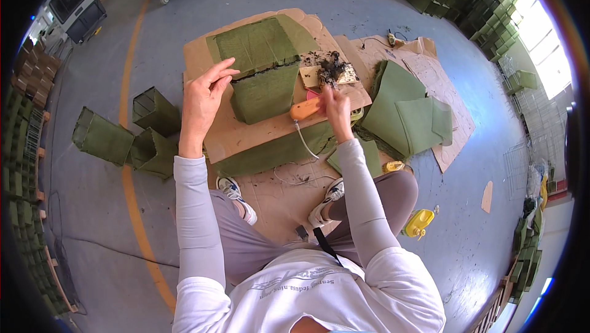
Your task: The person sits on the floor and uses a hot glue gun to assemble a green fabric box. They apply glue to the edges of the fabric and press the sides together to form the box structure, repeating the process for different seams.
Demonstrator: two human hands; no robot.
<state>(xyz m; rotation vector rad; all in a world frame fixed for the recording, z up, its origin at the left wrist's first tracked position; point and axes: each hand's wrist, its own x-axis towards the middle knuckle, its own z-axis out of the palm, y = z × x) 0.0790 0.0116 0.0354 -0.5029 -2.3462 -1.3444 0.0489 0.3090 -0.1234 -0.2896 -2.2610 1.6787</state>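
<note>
"Where are your hands?"

"My left hand hovers over the left side of the green fabric on the cardboard-topped table, fingers loose, holding nothing. My right hand is at the orange tool; I can't tell whether it's gripped."

"What worries you?"

"That cord drooping past the near edge: a snag could jerk the tool. If it's hot, the black scraps close by might smoulder."

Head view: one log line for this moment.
left hand: empty, by green panel; right hand: holding orange tool; black scraps: near right hand
</note>
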